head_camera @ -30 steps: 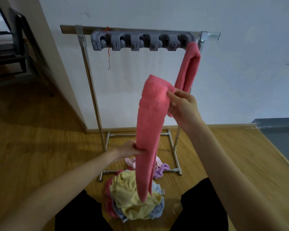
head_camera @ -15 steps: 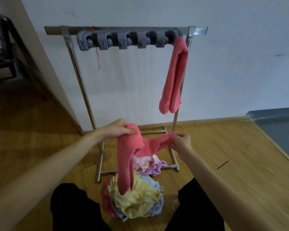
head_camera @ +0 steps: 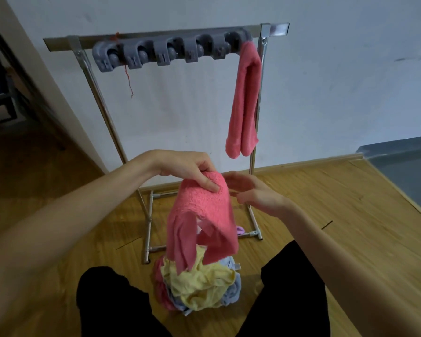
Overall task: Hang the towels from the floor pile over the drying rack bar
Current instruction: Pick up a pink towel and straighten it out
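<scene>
My left hand pinches the top of a pink towel that droops in two folds over the floor pile of yellow, blue and pink towels. My right hand hovers just right of the towel with fingers spread; it does not appear to grip it. Another pink towel hangs doubled over the right end of the drying rack bar, beside the right post.
A grey row of clip holders is mounted under the bar, with a red thread dangling. The rack's metal base lies on the wooden floor by the white wall. My dark-trousered knees flank the pile. Dark furniture stands far left.
The towel was first held high near the bar, then lowered. My right hand has let go of its end, and my left hand now holds it bunched at the top.
</scene>
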